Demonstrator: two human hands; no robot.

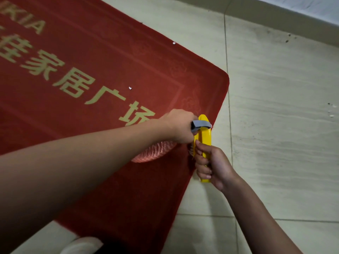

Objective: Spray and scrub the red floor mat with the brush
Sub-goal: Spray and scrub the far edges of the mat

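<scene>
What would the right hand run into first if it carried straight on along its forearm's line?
Most likely the left hand, which holds a grey part just beyond the right hand gripping the yellow brush. Heights are hard to judge; it might instead reach the red mat.

Dim, soft light; a warm bright patch lies on the red pile floor mat (165, 79); edges bend, bottom darkens.
</scene>
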